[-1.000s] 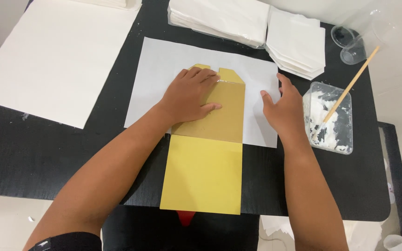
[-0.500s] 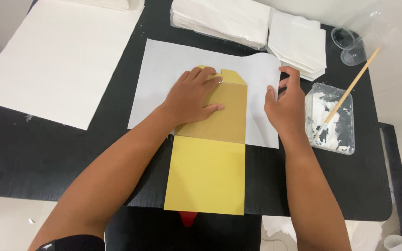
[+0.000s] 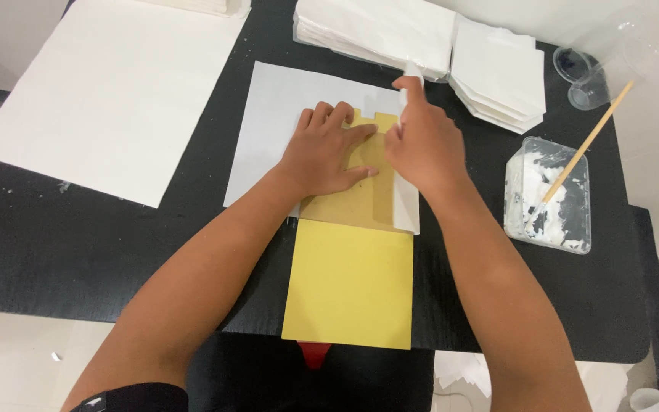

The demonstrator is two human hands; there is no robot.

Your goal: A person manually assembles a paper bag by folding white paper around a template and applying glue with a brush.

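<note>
I see my left hand [image 3: 328, 151] lying flat on the brown card panel [image 3: 352, 191], fingers spread a little and pressing down, clamped on nothing. My right hand [image 3: 425, 145] sits just beside it to the right, its fingers pinched together on the edge of the white paper sheet [image 3: 276, 114] — that right edge is lifted and folded over toward the left, across the card. The card lies on the white sheet near the middle of the black desk [image 3: 55, 244]. Joined to its near edge is a yellow panel [image 3: 348, 282], which lies flat and reaches the near edge of the desk; a small red thing [image 3: 313, 354] peeks out from under it.

To the right stands a clear plastic tub [image 3: 551, 194] smeared with white paste, with a wooden stick [image 3: 585, 145] leaning in it. Farther off, at the far right corner, are two clear cups [image 3: 585, 76] — one lying on its side, as far as I can tell. Along the far edge lie stacks of folded white paper [image 3: 421, 34]. A large white sheet [image 3: 116, 84] covers the far left of the desk, well apart from both hands.
</note>
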